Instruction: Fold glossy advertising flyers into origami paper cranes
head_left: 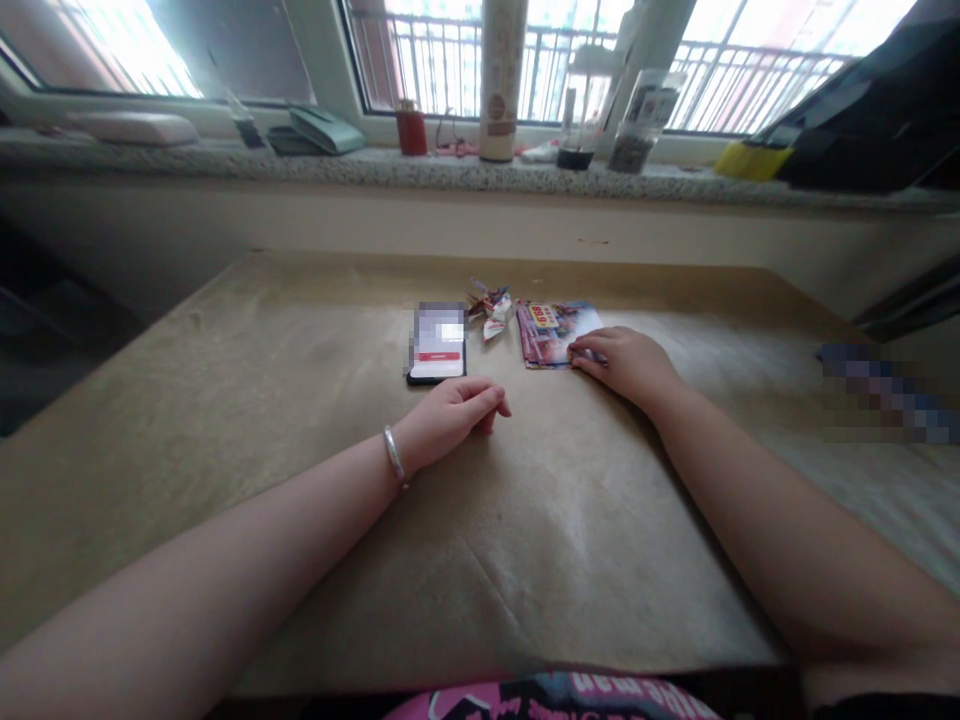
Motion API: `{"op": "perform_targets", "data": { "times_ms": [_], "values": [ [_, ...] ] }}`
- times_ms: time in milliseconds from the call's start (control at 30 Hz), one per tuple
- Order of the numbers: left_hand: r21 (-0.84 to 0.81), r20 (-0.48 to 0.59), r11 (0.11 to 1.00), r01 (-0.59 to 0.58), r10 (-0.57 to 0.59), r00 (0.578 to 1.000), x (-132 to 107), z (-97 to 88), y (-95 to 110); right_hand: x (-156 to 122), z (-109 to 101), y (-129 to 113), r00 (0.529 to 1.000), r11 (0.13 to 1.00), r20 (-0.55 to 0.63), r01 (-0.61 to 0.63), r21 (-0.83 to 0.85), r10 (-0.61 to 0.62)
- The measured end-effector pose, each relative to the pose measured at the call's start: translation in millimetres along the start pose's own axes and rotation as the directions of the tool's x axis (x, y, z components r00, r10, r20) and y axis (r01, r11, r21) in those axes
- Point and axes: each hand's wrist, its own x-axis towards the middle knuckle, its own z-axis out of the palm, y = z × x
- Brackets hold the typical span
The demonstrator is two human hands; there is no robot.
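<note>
My left hand [450, 415] rests on the tan table [225, 400], fingers curled loosely inward, with a silver bracelet on the wrist; I see nothing in it. Just beyond it lies a phone [437, 343], screen lit. My right hand [626, 362] lies on the table with its fingertips pressed on the near right edge of a stack of colourful printed papers [551, 330]. A small folded paper piece [491, 305] lies between the phone and the stack.
A stone windowsill [450, 172] runs behind the table with a tall cylinder [501, 80], a red cup [411, 130], a clear jar [643, 122] and a dark bag [870, 110]. The table's near edge is at my lap.
</note>
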Motion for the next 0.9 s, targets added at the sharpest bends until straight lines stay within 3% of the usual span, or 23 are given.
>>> {"op": "perform_targets", "data": {
  "times_ms": [200,333,467,733,900],
  "values": [
    [0.01,-0.005,1.0,0.028,-0.028,1.0,-0.9,-0.5,0.3,-4.0,-6.2,-21.8,1.0,0.988,0.004,-0.028,-0.154,0.028],
    [0.02,-0.012,1.0,0.019,-0.019,1.0,-1.2,-0.2,1.2,-0.4,-1.8,-33.0,0.999,0.993,-0.04,-0.012,-0.116,0.007],
    [-0.005,-0.009,1.0,0.002,-0.002,1.0,-0.6,0.5,1.1,6.9,1.1,-35.7,0.996,0.994,-0.026,0.088,-0.057,-0.09],
    [-0.02,-0.005,1.0,0.021,-0.022,1.0,-1.3,-0.7,1.6,5.2,-3.9,-40.3,1.0,0.995,-0.015,-0.02,-0.098,0.019],
    [-0.033,-0.014,0.999,0.019,-0.019,1.0,-3.0,-1.3,2.2,-3.1,-0.8,-35.0,0.985,0.988,-0.079,-0.15,0.026,0.152]
  ]
}}
